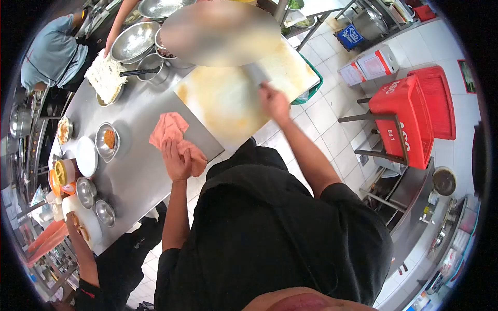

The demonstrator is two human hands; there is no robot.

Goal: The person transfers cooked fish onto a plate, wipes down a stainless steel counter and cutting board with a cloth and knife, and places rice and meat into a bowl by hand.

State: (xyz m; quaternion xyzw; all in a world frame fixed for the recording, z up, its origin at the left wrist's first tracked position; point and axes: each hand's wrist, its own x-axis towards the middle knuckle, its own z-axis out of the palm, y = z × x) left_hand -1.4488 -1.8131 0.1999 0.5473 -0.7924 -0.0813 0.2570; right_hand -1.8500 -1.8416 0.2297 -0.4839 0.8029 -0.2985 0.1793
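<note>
My right hand (275, 104) is closed around the handle of a broad-bladed knife (254, 74), its blade blurred over the large cutting board (220, 98). The board is pale with yellowish-brown stains, and a blurred patch hides its far part. On the steel table beside it, my left hand (177, 159) holds a bunched pink cloth (171, 126), fingers lying over the folds. The cloth reaches the table's near edge.
Left on the steel table (137, 142) stand a bowl of orange-brown powder (108, 140), a white plate (86, 156) and metal bowls. A pot (153, 70), a large bowl (134, 42) and co-workers' arms are farther out. Red crates (402, 116) stand right.
</note>
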